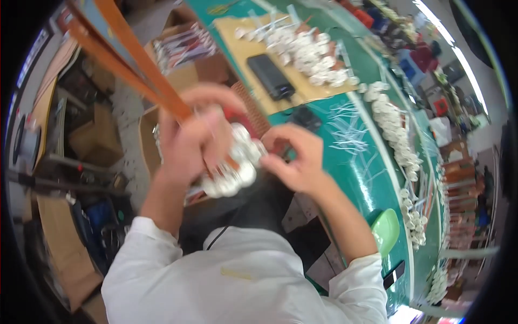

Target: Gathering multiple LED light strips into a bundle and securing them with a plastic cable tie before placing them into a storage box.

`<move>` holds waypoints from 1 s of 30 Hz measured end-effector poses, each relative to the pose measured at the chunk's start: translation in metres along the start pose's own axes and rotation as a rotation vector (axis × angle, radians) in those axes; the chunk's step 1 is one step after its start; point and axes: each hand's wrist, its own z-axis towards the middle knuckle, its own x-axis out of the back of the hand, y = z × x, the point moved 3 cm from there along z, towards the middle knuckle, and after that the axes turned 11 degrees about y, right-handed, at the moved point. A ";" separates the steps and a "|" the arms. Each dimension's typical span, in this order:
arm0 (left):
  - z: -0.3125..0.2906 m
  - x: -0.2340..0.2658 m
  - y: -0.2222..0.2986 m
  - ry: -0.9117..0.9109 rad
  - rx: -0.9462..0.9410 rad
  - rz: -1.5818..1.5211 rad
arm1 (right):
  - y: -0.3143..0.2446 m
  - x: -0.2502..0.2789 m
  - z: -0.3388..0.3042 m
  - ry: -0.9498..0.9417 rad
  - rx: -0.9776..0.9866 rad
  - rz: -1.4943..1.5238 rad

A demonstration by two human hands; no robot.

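My left hand [186,146], smeared by motion, is closed round a bundle of long orange strips [156,86] that rise to the upper left, a blue-grey one among them. Below that fist hangs a cluster of white round pieces [240,175], apparently at the ends of the strips. My right hand [299,156] has its thumb and forefinger curled into a pinch at the cluster's right edge. What lies between those fingertips is too small to make out.
On the green table [350,178] to the right lie brown paper [237,32] with a heap of white pieces [307,54], a black power bank [270,77], loose clear strips [348,127], a green dish [386,232] and a phone [394,274]. Cardboard boxes [208,73] stand beyond my hands.
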 end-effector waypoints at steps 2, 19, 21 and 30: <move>0.014 0.044 0.017 0.083 -0.122 0.351 | 0.019 0.000 0.013 0.022 0.524 -0.225; -0.042 0.421 -0.181 0.754 0.478 1.229 | 0.131 0.041 -0.024 0.286 -0.070 -0.331; -0.057 0.448 -0.206 0.827 0.507 1.202 | 0.129 0.045 -0.019 0.250 -0.115 -0.336; -0.059 0.508 -0.335 1.947 0.205 -0.204 | 0.139 0.054 -0.032 0.468 -0.337 -0.123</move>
